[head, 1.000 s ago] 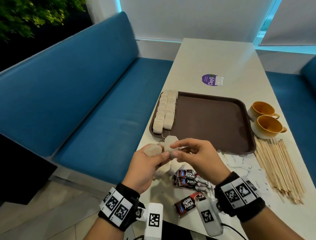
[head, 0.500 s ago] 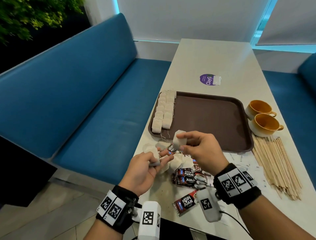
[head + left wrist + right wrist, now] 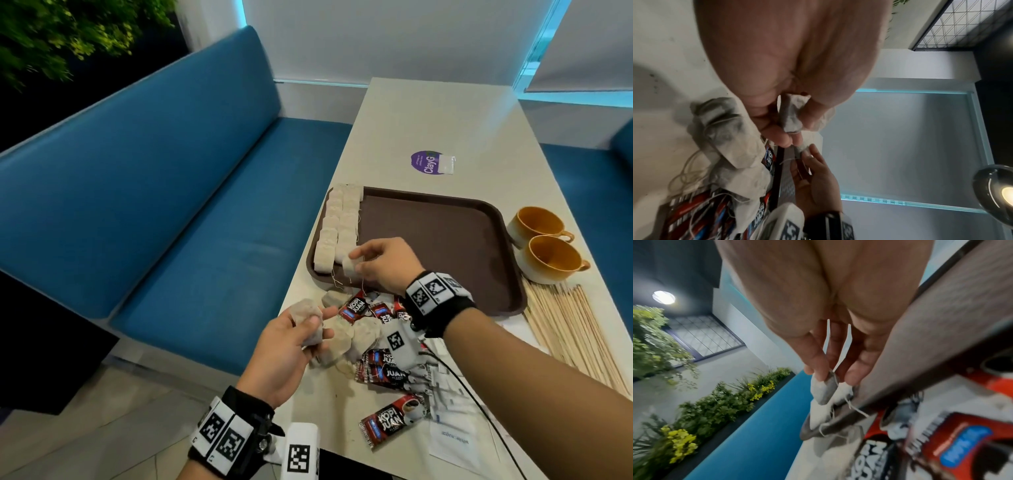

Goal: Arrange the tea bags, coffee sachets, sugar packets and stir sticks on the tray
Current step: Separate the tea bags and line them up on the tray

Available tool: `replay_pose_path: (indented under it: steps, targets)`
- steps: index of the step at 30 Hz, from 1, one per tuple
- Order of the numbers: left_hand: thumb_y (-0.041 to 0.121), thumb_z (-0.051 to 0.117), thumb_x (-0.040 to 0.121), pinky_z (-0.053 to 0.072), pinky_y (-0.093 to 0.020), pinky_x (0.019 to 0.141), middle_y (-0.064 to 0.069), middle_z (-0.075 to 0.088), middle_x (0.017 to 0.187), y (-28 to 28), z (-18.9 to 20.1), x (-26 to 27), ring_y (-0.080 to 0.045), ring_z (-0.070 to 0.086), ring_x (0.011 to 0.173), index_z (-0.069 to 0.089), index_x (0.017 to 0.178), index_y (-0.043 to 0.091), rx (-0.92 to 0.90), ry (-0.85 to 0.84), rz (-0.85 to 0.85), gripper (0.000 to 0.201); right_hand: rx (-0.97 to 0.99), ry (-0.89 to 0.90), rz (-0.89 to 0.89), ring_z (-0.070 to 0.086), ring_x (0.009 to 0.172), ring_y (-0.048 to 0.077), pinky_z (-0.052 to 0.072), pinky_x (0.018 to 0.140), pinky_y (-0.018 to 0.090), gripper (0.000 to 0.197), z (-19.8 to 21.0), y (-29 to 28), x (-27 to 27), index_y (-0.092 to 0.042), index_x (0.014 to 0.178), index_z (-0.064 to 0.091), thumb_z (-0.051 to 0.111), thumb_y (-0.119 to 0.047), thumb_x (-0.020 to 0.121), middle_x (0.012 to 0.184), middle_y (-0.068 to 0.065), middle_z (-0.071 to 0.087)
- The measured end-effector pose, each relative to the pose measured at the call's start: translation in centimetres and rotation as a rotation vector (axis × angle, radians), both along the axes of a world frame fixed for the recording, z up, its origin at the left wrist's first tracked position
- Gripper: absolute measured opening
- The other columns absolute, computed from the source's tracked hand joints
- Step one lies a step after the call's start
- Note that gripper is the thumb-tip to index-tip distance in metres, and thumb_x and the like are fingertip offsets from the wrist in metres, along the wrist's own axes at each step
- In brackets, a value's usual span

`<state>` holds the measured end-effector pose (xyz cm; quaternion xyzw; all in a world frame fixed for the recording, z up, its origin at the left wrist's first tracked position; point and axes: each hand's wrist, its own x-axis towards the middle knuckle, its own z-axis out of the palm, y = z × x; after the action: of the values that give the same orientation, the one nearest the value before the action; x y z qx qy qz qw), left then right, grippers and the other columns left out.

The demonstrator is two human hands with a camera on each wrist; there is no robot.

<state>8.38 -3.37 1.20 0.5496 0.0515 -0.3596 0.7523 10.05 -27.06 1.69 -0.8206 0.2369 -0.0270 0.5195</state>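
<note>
Right hand (image 3: 383,263) has a tea bag (image 3: 350,266) pinched between thumb and fingertips, string dangling, right at the near end of the second row of tea bags (image 3: 347,222) on the tray (image 3: 445,240). Half a second ago that hand was short of the tray's near rim, and a second ago both hands were together pulling bags apart, so it's now carried its bag in and is about to add it to the row. From the right wrist view I think the bag is just off the tray floor rather than resting on it, but it's blurry, so don't quote me.

Left hand (image 3: 291,342) is back toward the table's near edge, fingers curled around another tea bag (image 3: 310,322), so the next one's already lined up. Just beside those fingers sits the loose pile of tea bags (image 3: 352,337) mixed with red coffee sachets (image 3: 394,421). Further right of the right hand, the stir sticks (image 3: 575,329) lie on the table, none on the tray yet. White packets near the sachets might be sugar, can't tell.

So: tea bags still underway, everything else untouched.
</note>
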Motion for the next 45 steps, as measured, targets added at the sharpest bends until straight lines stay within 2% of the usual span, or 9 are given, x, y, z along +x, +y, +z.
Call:
replay_pose_path:
  steps: [7, 16, 20, 24, 27, 31, 36, 42, 45]
  targets:
    - [0.0, 0.054, 0.1, 0.056, -0.03, 0.071, -0.02, 0.074, 0.113, 0.6, -0.7, 0.9, -0.025, 0.068, 0.082, 0.063, 0.108, -0.003, -0.011, 0.026, 0.044, 0.013, 0.0, 0.072, -0.018, 0.065, 0.075, 0.019, 0.062, 0.083, 0.041, 0.022, -2.2, 0.0, 2.6, -0.02, 0.094, 0.079, 0.079, -0.001, 0.083, 0.09, 0.009, 0.072]
    - [-0.018, 0.039, 0.093, 0.061, -0.034, 0.079, -0.024, 0.069, 0.112, 0.5, -1.1, 1.2, -0.037, 0.072, 0.092, 0.062, 0.109, -0.008, -0.056, 0.075, 0.051, 0.031, -0.117, 0.144, -0.034, 0.064, 0.071, 0.014, 0.06, 0.079, 0.033, 0.019, -3.2, -0.4, 4.0, -0.022, 0.093, 0.077, 0.085, -0.012, 0.08, 0.089, 0.004, 0.072]
    - [-0.021, 0.033, 0.094, 0.063, -0.034, 0.079, -0.028, 0.068, 0.116, 0.7, -0.9, 1.0, -0.042, 0.072, 0.1, 0.062, 0.116, -0.005, -0.101, 0.079, 0.037, 0.04, -0.098, 0.125, -0.023, 0.063, 0.067, 0.013, 0.061, 0.078, 0.033, 0.019, -3.4, -0.6, 4.1, -0.024, 0.095, 0.076, 0.084, -0.012, 0.082, 0.082, 0.002, 0.071]
    - [-0.021, 0.033, 0.095, 0.063, -0.033, 0.078, -0.033, 0.065, 0.122, 1.0, -0.9, 1.0, -0.043, 0.071, 0.105, 0.059, 0.123, -0.006, -0.129, 0.081, 0.029, 0.041, -0.05, 0.029, -0.082, 0.065, 0.063, 0.016, 0.064, 0.078, 0.043, 0.015, -2.9, -0.7, 3.4, -0.025, 0.095, 0.076, 0.08, -0.014, 0.086, 0.072, -0.002, 0.066]
    - [-0.021, 0.035, 0.096, 0.062, -0.031, 0.078, -0.033, 0.065, 0.124, 1.0, -0.9, 1.0, -0.043, 0.07, 0.108, 0.058, 0.126, -0.008, -0.163, 0.091, 0.021, 0.04, -0.002, -0.041, -0.119, 0.066, 0.065, 0.02, 0.064, 0.074, 0.042, 0.013, -1.4, -0.3, 2.0, -0.026, 0.097, 0.074, 0.077, -0.016, 0.089, 0.078, 0.002, 0.068]
    - [-0.019, 0.042, 0.097, 0.062, -0.034, 0.085, -0.028, 0.07, 0.118, 0.5, -0.5, 0.5, -0.044, 0.069, 0.11, 0.056, 0.128, -0.009, -0.189, 0.076, -0.005, 0.036, 0.272, -0.155, -0.001, 0.059, 0.068, 0.016, 0.053, 0.063, 0.031, 0.011, 1.7, 1.9, -1.8, -0.016, 0.097, 0.076, 0.075, -0.008, 0.089, 0.075, 0.0, 0.06]
    - [-0.013, 0.049, 0.097, 0.059, -0.034, 0.093, -0.029, 0.07, 0.117, -0.5, 0.3, -0.3, -0.046, 0.064, 0.117, 0.057, 0.128, -0.007, -0.205, 0.03, -0.042, 0.032, 0.281, -0.248, 0.1, 0.062, 0.073, 0.017, 0.057, 0.072, 0.034, 0.01, 2.4, 4.3, -7.0, -0.009, 0.089, 0.072, 0.078, -0.002, 0.085, 0.078, 0.002, 0.068]
    - [-0.003, 0.064, 0.089, 0.058, -0.036, 0.096, -0.025, 0.071, 0.119, -1.4, 1.2, -1.2, -0.032, 0.072, 0.107, 0.057, 0.128, -0.005, -0.225, -0.002, -0.044, 0.04, 0.322, -0.326, 0.094, 0.064, 0.076, 0.016, 0.054, 0.076, 0.037, 0.012, 1.2, 5.2, -10.4, -0.011, 0.088, 0.073, 0.081, -0.004, 0.084, 0.083, 0.002, 0.072]
    - [0.002, 0.072, 0.082, 0.06, -0.032, 0.087, -0.025, 0.072, 0.115, -1.7, 1.2, -1.5, -0.034, 0.073, 0.099, 0.059, 0.128, -0.003, -0.184, -0.025, -0.066, 0.047, 0.278, -0.34, 0.07, 0.068, 0.08, 0.02, 0.058, 0.079, 0.04, 0.014, 1.1, 5.2, -11.0, -0.016, 0.095, 0.078, 0.081, -0.006, 0.085, 0.09, 0.001, 0.077]
